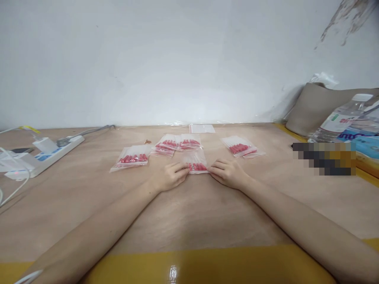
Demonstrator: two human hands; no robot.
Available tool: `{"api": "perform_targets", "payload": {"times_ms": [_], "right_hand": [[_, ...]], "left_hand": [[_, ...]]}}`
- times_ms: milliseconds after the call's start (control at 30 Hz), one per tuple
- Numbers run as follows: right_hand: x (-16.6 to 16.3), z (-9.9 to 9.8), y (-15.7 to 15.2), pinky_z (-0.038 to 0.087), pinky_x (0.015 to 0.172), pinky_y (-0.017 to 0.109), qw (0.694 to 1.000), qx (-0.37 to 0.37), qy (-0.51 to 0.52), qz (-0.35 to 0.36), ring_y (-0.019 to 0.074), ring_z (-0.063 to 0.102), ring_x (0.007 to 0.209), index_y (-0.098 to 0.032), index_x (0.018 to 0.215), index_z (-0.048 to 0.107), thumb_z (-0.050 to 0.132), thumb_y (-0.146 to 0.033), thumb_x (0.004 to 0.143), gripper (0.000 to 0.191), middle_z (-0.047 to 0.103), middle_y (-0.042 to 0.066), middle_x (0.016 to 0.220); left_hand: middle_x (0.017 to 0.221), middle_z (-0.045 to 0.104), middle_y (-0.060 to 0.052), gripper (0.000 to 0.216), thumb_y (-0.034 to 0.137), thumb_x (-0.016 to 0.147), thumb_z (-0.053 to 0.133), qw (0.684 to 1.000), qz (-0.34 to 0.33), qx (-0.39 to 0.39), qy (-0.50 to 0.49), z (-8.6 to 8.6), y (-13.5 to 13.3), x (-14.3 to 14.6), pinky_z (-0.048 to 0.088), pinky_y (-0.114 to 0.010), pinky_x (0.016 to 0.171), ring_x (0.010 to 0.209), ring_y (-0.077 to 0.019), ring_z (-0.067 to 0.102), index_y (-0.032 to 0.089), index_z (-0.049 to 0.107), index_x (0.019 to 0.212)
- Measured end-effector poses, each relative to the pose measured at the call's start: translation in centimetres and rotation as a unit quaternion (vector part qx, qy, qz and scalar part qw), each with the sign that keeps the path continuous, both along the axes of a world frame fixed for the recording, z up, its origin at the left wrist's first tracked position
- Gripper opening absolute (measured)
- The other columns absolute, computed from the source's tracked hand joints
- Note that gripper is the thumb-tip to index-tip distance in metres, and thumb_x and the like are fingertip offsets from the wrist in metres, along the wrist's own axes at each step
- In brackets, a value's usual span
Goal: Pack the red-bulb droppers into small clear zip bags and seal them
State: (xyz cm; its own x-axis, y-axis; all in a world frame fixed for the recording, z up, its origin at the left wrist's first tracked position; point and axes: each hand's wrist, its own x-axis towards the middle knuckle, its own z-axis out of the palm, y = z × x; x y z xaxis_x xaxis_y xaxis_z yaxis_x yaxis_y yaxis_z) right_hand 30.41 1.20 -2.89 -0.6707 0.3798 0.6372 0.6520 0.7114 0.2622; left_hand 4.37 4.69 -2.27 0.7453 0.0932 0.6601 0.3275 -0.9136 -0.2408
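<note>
A small clear zip bag of red pieces [196, 162] lies on the wooden table [189, 213], right in front of me. My left hand [170, 176] pinches its left edge with curled fingers. My right hand [226, 172] pinches its right edge the same way. Beyond it lie more such bags: one at the left [132, 158], a small pile in the middle [175, 144] and one at the right [240, 148]. An empty clear bag [202, 128] rests near the wall.
A white power strip [47, 154] with plugs and cables sits at the far left. At the right stand a water bottle [340, 118], a grey cushion [314, 106] and a blue pack [365, 142]. Yellow tape [207, 264] runs along the near table edge.
</note>
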Motion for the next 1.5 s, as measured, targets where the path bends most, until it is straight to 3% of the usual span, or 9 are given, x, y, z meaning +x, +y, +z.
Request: {"api": "perform_targets", "payload": {"times_ms": [233, 500, 667, 867, 1067, 1500], "right_hand": [[-0.4, 0.4, -0.1, 0.03, 0.055, 0.025, 0.998, 0.034, -0.009, -0.042, 0.0103, 0.05, 0.063, -0.018, 0.07, 0.061, 0.047, -0.019, 0.085, 0.022, 0.06, 0.0, 0.063], [-0.8, 0.3, 0.0, 0.029, 0.055, 0.026, 0.998, 0.047, -0.016, -0.028, 0.0104, 0.05, 0.061, -0.017, 0.068, 0.059, 0.045, -0.02, 0.087, 0.024, 0.059, 0.001, 0.061], [-0.9, 0.4, -0.1, 0.028, 0.054, 0.027, 0.998, 0.03, -0.022, -0.052, 0.0106, 0.049, 0.06, -0.017, 0.066, 0.058, 0.043, -0.021, 0.087, 0.026, 0.059, 0.001, 0.061], [-3.7, 0.5, -0.2, 0.028, 0.056, 0.027, 0.997, 0.036, -0.001, -0.066, 0.0122, 0.051, 0.071, -0.021, 0.083, 0.063, 0.045, -0.027, 0.088, 0.019, 0.064, 0.002, 0.077], [-6.9, 0.1, 0.3, 0.025, 0.054, 0.027, 0.997, 0.063, -0.005, -0.035, 0.0117, 0.047, 0.066, -0.017, 0.07, 0.06, 0.043, -0.017, 0.087, 0.024, 0.061, 0.002, 0.069], [-6.6, 0.6, 0.2, 0.02, 0.054, 0.028, 0.997, 0.068, -0.023, -0.023, 0.0112, 0.045, 0.063, -0.015, 0.069, 0.057, 0.039, -0.013, 0.089, 0.026, 0.058, 0.003, 0.067]], "left_hand": [[0.085, 0.067, -0.008, 0.014, 0.013, 0.088, 0.047, 0.997, 0.011, 0.079, 0.025, 0.8, 0.0, -0.9, 0.053, -0.025, 0.063, 0.07, -0.0147, 0.064, 0.013, 0.061, 0.088], [0.082, 0.066, -0.005, 0.018, 0.015, 0.089, 0.044, 0.992, 0.037, 0.107, 0.061, 0.7, 0.0, -0.7, 0.051, -0.023, 0.058, 0.066, -0.0132, 0.063, 0.015, 0.06, 0.082], [0.077, 0.065, -0.004, 0.023, 0.015, 0.09, 0.041, 0.99, 0.047, 0.104, 0.078, 0.7, 0.0, -0.7, 0.049, -0.022, 0.055, 0.064, -0.0127, 0.062, 0.015, 0.06, 0.077], [0.081, 0.066, -0.005, 0.018, 0.016, 0.09, 0.044, 0.993, 0.038, 0.09, 0.069, 0.8, -0.2, -0.4, 0.05, -0.024, 0.057, 0.066, -0.014, 0.063, 0.016, 0.06, 0.081], [0.088, 0.067, -0.007, 0.018, 0.014, 0.089, 0.043, 0.994, 0.023, 0.088, 0.062, 1.0, -0.2, -0.3, 0.052, -0.025, 0.063, 0.072, -0.0153, 0.064, 0.015, 0.061, 0.086], [0.078, 0.065, -0.005, 0.024, 0.019, 0.091, 0.042, 0.996, 0.025, 0.045, 0.07, 1.0, -0.2, -0.6, 0.051, -0.025, 0.061, 0.067, -0.0138, 0.062, 0.016, 0.061, 0.078]]}}
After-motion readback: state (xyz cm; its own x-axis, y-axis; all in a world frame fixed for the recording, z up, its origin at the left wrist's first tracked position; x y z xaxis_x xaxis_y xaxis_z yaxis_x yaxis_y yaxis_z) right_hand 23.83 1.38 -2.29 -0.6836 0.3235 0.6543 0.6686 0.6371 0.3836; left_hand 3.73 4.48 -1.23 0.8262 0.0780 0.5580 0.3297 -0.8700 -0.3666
